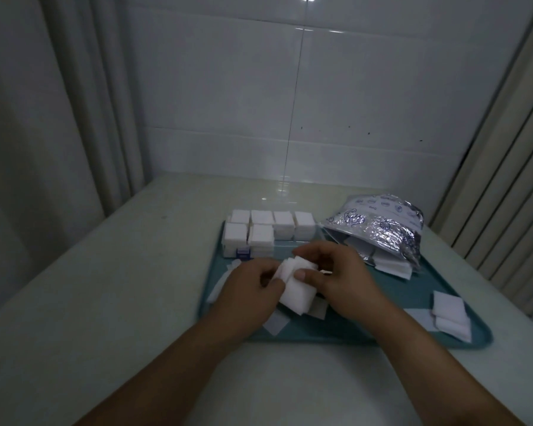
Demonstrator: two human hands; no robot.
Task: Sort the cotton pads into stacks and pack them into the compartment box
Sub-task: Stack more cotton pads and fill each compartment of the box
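Both hands hold one stack of cotton pads (293, 285) above the middle of the teal tray (397, 290). Left hand (253, 290) grips its left side, fingers curled. Right hand (336, 278) grips the right side, thumb pressed on top. Compartment box (268, 233) sits at the tray's far left corner, six stacks standing in it. Foil bag (379, 233) lies at the far right, pads spilling out. Loose pads (450, 315) rest near the right corner.
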